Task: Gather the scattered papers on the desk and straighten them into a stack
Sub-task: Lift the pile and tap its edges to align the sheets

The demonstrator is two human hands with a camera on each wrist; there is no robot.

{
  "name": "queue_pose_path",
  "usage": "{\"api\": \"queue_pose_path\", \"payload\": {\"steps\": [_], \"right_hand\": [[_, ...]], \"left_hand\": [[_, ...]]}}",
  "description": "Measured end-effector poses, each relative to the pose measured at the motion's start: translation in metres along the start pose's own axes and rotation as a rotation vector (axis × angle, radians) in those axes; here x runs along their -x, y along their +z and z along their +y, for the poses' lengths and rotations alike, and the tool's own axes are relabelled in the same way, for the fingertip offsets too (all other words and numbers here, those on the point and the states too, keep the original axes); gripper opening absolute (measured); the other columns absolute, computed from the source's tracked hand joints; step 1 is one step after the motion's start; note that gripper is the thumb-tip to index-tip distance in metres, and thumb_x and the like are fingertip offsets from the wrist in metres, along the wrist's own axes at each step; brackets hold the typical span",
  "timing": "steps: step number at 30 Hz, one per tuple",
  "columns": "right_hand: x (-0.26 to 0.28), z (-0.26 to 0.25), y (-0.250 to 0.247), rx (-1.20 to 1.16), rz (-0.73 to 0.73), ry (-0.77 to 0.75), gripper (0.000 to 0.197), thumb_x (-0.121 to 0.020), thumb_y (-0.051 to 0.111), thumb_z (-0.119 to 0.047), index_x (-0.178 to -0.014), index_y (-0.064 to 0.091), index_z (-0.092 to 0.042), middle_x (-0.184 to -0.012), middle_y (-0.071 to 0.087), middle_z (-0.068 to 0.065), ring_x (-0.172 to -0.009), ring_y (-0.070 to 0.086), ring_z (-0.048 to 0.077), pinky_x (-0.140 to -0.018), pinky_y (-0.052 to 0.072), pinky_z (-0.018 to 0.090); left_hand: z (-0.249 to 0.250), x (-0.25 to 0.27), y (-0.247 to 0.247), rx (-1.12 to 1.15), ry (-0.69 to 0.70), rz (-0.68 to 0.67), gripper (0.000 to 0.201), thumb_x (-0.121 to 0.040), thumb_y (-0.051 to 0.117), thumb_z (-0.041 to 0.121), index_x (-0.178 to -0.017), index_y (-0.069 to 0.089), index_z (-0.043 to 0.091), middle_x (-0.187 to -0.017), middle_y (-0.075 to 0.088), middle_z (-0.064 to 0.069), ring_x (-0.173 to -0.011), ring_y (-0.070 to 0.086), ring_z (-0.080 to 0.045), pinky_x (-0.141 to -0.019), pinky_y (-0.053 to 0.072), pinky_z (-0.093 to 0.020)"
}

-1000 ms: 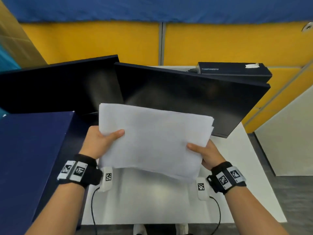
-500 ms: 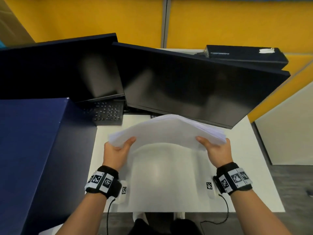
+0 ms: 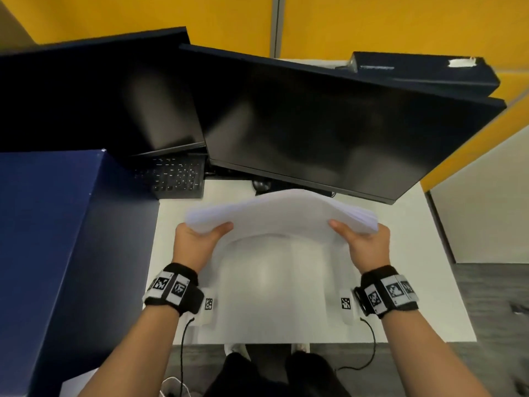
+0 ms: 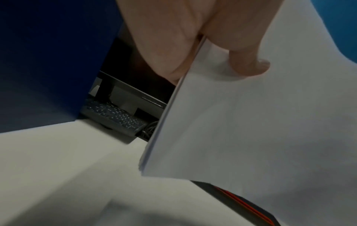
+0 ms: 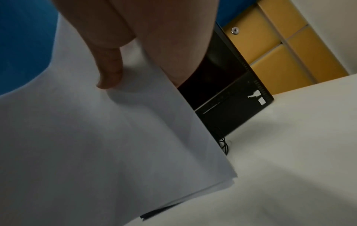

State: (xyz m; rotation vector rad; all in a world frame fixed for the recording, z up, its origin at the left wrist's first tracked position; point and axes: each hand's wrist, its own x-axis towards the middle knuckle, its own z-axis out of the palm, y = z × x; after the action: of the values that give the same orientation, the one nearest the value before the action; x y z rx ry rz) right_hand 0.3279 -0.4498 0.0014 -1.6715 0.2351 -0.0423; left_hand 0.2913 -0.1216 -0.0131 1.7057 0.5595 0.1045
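Observation:
A stack of white papers (image 3: 282,214) hangs over the white desk (image 3: 423,282), held upright with its lower edge toward the desk and the sheets bowed. My left hand (image 3: 200,239) grips its left side, thumb on the near face. My right hand (image 3: 362,239) grips the right side the same way. In the left wrist view the thumb presses on the paper stack (image 4: 251,122), whose left edges look flush. In the right wrist view the papers (image 5: 115,137) show slightly uneven sheet corners at the bottom right. The fingers behind the sheets are hidden.
Two dark monitors (image 3: 329,124) stand behind the papers, with a black keyboard (image 3: 174,176) under the left one. A tall blue box (image 3: 57,239) fills the left side. A dark flat box (image 3: 423,71) lies at the back right. A mouse (image 3: 260,184) sits just behind the stack.
Both hands have lowered the stack from chest height toward the desk and tipped it away from me; the sheets now bow upward between the hands.

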Motion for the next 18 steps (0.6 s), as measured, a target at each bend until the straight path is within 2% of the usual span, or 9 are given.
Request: {"api": "queue_pose_path", "payload": {"steps": [1, 4, 6, 8, 11, 13, 14, 16, 18], "right_hand": [[0.002, 0.003, -0.002, 0.006, -0.007, 0.003, 0.026, -0.073, 0.085, -0.007, -0.086, 0.074, -0.027, -0.080, 0.076, -0.023, -0.077, 0.071, -0.005, -0.074, 0.057, 0.014], [0.000, 0.022, -0.002, 0.115, -0.121, 0.081, 0.040, -0.068, 0.089, -0.010, -0.101, 0.074, -0.025, -0.099, 0.076, -0.015, -0.093, 0.072, 0.001, -0.087, 0.056, 0.025], [-0.001, 0.024, 0.002, 0.116, -0.135, 0.144, 0.034, -0.070, 0.087, -0.007, -0.094, 0.072, -0.027, -0.099, 0.075, -0.007, -0.087, 0.073, 0.004, -0.085, 0.058, 0.029], [-0.001, 0.016, 0.005, 0.105, -0.096, 0.126, 0.028, -0.075, 0.084, -0.008, -0.086, 0.071, -0.030, -0.091, 0.076, -0.009, -0.086, 0.072, 0.004, -0.076, 0.058, 0.020], [0.000, 0.007, 0.001, 0.112, -0.061, 0.027, 0.026, -0.078, 0.082, -0.011, -0.088, 0.074, -0.034, -0.082, 0.076, -0.021, -0.083, 0.071, -0.006, -0.076, 0.054, 0.009], [0.001, 0.014, 0.000, 0.131, -0.049, 0.042, 0.024, -0.078, 0.082, -0.015, -0.087, 0.072, -0.034, -0.087, 0.075, -0.017, -0.079, 0.070, -0.009, -0.075, 0.054, 0.011], [0.002, 0.021, 0.001, 0.127, -0.042, 0.085, 0.023, -0.077, 0.083, -0.017, -0.088, 0.071, -0.033, -0.092, 0.075, -0.011, -0.078, 0.070, -0.008, -0.073, 0.055, 0.013], [0.005, 0.035, 0.002, 0.104, -0.013, 0.192, 0.027, -0.073, 0.086, -0.020, -0.092, 0.070, -0.028, -0.099, 0.075, 0.000, -0.083, 0.072, 0.002, -0.070, 0.056, 0.016], [0.007, 0.036, 0.003, 0.097, -0.010, 0.209, 0.037, -0.069, 0.089, -0.024, -0.101, 0.070, -0.024, -0.102, 0.075, 0.000, -0.087, 0.073, 0.006, -0.069, 0.056, 0.015]], "left_hand": [[-0.003, 0.003, -0.001, -0.010, 0.017, -0.013, 0.021, -0.069, 0.090, 0.010, -0.085, 0.077, 0.006, -0.066, 0.072, 0.017, -0.058, 0.068, 0.005, -0.060, 0.053, -0.010], [-0.018, 0.004, 0.003, -0.080, 0.019, -0.091, 0.033, -0.069, 0.091, 0.009, -0.097, 0.079, 0.020, -0.088, 0.076, 0.017, -0.076, 0.071, 0.007, -0.073, 0.053, -0.011], [-0.017, 0.001, 0.008, -0.096, 0.002, -0.087, 0.024, -0.075, 0.087, 0.010, -0.089, 0.077, 0.027, -0.077, 0.075, 0.025, -0.073, 0.069, 0.003, -0.073, 0.053, -0.011], [-0.010, -0.002, 0.009, -0.050, -0.012, -0.042, 0.019, -0.078, 0.084, 0.009, -0.087, 0.074, 0.022, -0.075, 0.073, 0.020, -0.069, 0.070, -0.002, -0.067, 0.052, -0.006], [-0.008, -0.001, 0.005, 0.009, 0.026, 0.013, 0.019, -0.079, 0.084, 0.015, -0.095, 0.076, 0.020, -0.079, 0.074, 0.020, -0.073, 0.070, 0.010, -0.066, 0.051, -0.004], [-0.012, 0.003, 0.007, -0.017, 0.008, 0.024, 0.020, -0.077, 0.086, 0.019, -0.093, 0.075, 0.022, -0.078, 0.074, 0.018, -0.072, 0.070, 0.008, -0.069, 0.055, -0.011], [-0.015, 0.005, 0.010, -0.032, -0.015, 0.021, 0.020, -0.075, 0.087, 0.020, -0.090, 0.074, 0.021, -0.079, 0.073, 0.015, -0.072, 0.071, 0.001, -0.071, 0.057, -0.017], [-0.022, 0.009, 0.014, -0.057, -0.047, 0.014, 0.023, -0.070, 0.091, 0.021, -0.083, 0.073, 0.020, -0.077, 0.072, 0.010, -0.072, 0.070, -0.012, -0.072, 0.058, -0.027], [-0.021, 0.012, 0.018, -0.035, -0.019, 0.003, 0.036, -0.062, 0.096, 0.021, -0.090, 0.074, 0.022, -0.086, 0.075, 0.011, -0.080, 0.072, -0.008, -0.077, 0.058, -0.024]]}}
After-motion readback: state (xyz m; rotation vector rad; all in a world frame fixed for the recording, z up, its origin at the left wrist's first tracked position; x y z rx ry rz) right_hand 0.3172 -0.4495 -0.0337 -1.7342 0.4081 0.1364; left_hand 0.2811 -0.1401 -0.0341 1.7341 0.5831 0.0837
